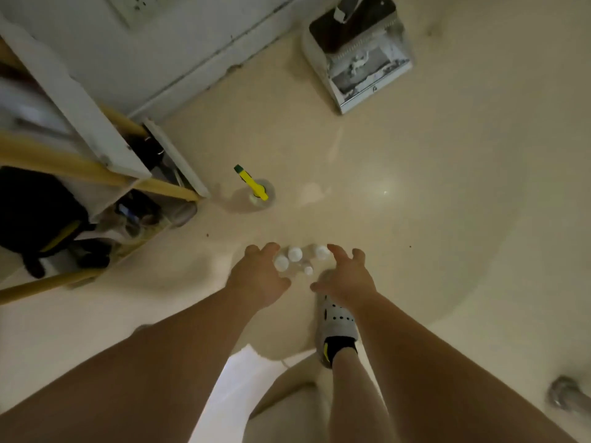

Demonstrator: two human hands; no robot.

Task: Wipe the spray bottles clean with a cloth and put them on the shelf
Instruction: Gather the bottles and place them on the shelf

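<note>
Both arms reach straight down toward the floor (415,193). The left hand (260,276) has its fingers spread and loosely curved, its grip released, the fingertips just beside a cluster of small clear bottles with white caps (295,259). The right hand (343,279) mirrors it on the other side of the cluster, fingers splayed and holding nothing. The bottles stand upright between the two hands, just ahead of a grey perforated clog (335,324). A clear spray bottle with a yellow and green trigger head (254,191) stands farther off, near the foot of the wooden shelf (96,174).
</note>
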